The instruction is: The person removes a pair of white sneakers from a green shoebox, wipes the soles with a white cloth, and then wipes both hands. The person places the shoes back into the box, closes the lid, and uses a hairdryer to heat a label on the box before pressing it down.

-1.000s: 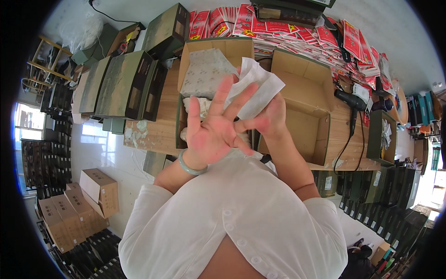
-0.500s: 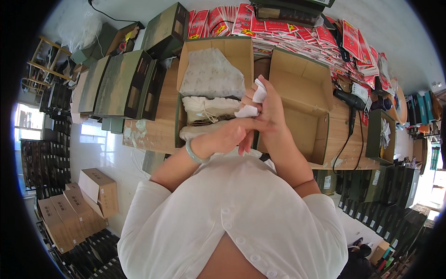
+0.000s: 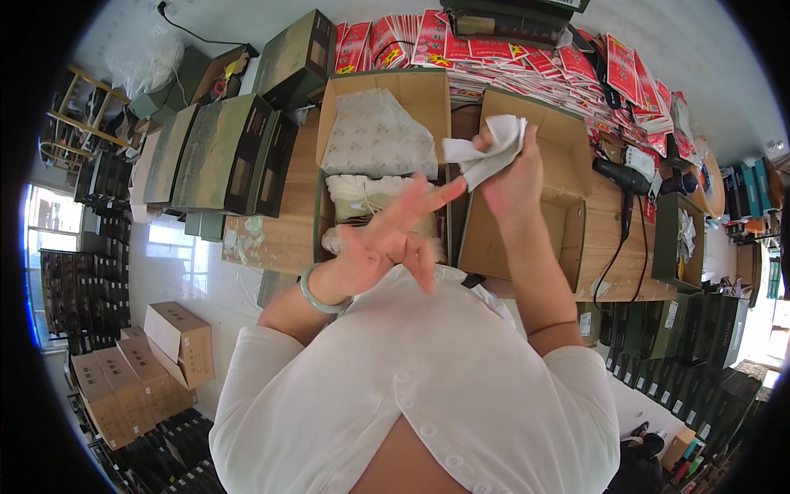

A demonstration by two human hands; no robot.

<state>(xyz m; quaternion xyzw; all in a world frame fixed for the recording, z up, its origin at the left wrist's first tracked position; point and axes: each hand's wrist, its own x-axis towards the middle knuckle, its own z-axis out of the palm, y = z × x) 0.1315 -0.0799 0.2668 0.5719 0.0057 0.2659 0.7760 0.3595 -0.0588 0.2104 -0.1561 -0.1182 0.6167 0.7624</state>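
My right hand (image 3: 517,183) is raised over the open cardboard box on the right and grips a crumpled white cloth (image 3: 498,148). My left hand (image 3: 385,239) wears a pale bangle and hovers in front of the shoes, slightly blurred. Its fingers are spread, with a fingertip close to the cloth's lower corner. Beneath and behind it, cream lace-up shoes (image 3: 346,194) lie in an open shoebox (image 3: 322,221), partly hidden by the hand. Patterned wrapping paper (image 3: 378,136) lies folded back against that box's lid. The second open box (image 3: 564,235) stands to its right, bare brown inside.
Stacked green shoeboxes (image 3: 218,156) stand at the table's left. Red printed packets (image 3: 527,66) are heaped along the back. A black hair dryer (image 3: 621,175) with its cord lies at right, near a small open box (image 3: 681,247). Brown cartons (image 3: 181,342) sit on the floor at left.
My hands have moved apart. My right hand has shifted right with the white cloth, which is now more spread out; my left hand has opened its fingers.
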